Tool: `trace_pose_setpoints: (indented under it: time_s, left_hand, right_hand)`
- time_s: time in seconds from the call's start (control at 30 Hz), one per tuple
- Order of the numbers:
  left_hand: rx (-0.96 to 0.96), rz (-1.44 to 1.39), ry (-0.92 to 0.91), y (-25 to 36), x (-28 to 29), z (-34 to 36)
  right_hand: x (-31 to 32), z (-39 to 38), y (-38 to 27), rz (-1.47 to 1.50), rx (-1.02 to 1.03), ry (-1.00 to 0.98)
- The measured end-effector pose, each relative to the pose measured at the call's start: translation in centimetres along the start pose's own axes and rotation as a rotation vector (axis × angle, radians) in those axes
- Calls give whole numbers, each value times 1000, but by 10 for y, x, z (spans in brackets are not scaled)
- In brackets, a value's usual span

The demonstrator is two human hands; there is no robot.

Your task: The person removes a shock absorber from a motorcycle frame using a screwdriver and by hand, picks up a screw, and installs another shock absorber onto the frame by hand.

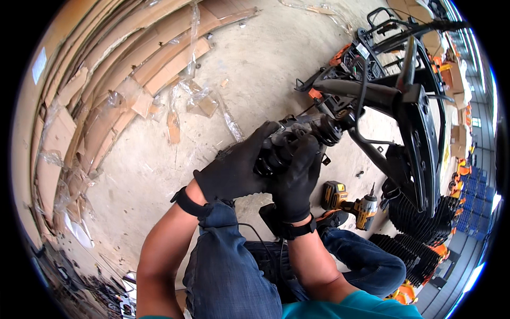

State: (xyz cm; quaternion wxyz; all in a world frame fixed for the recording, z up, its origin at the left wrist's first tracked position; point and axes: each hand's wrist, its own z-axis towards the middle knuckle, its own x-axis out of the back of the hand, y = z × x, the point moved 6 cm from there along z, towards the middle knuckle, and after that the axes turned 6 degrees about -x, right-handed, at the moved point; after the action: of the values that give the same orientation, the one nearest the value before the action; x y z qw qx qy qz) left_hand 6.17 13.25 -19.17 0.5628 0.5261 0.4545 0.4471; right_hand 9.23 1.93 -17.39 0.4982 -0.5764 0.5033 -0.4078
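Both my hands wear black gloves and are closed round a black coil-spring shock absorber [325, 128] at the centre. My left hand [235, 169] grips its lower left part with the thumb up along it. My right hand [295, 183] wraps over the coils from the right, partly hiding them. The upper end of the shock reaches the black tubular metal frame [385, 94], which fills the upper right. A yellow-and-black cordless driver [366, 211] with a bit fitted lies on the floor right of my right hand, beside my bent legs.
Flattened cardboard sheets [133, 64] and torn plastic wrap [202, 98] cover the left side of the concrete floor [255, 58]. Black ribbed parts [417, 223] are stacked at right below the frame. Cardboard boxes [452, 80] and orange items line the far right.
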Motion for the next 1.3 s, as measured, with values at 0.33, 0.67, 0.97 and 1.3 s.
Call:
trace_pose_setpoints:
  time_s: [0.33,0.67,0.97,1.3]
  left_hand:
    - [-199,167,147,-21,7,-22]
    - [62,403,263,-19,-5,-28]
    - [105,-348,390,-21,-22,-39]
    - [60,513,322,-13,-23,-19]
  right_hand:
    - [5,-8,-10,-948,453,88]
    - [25,-7,-63,-501,171,43]
    - [-58,-42,-149,-737,1010,-738]
    - [-47,41,-105,-902,978,-644]
